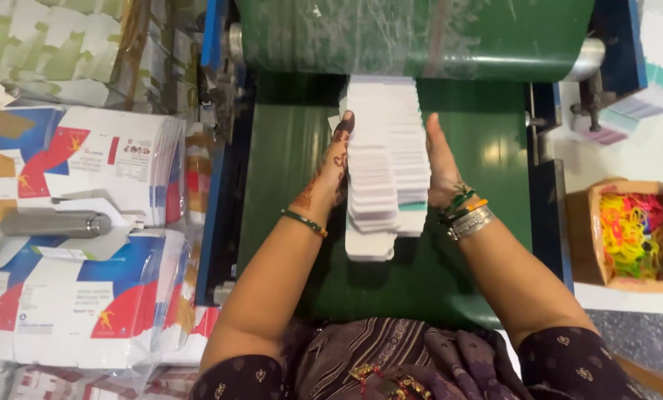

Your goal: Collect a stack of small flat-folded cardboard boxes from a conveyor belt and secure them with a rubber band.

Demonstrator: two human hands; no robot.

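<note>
View from above a person's two bare hands at a green conveyor belt (287,148). A long overlapping row of flat white cardboard blanks (387,148) lies down the middle of the belt, running out from under a green roller (420,33) at the top. The left hand (335,167) presses flat against the row's left edge; the right hand (441,159) presses flat against its right edge. Neither grip is closed: the fingers are straight, palms squeezing the blanks between them.

The step in hand looks like squaring and gathering the blanks into a bundle. Lifting them off would call for even pressure from both sides so none slip.

To the right, a brown cardboard box of coloured rubber bands (628,233). To the left, stacks of printed white, blue and red flat cartons (87,296) with a grey metal cylinder (54,224) resting on them.

The row's far end is hidden under the roller, and the fingertips are hard to make out.
</note>
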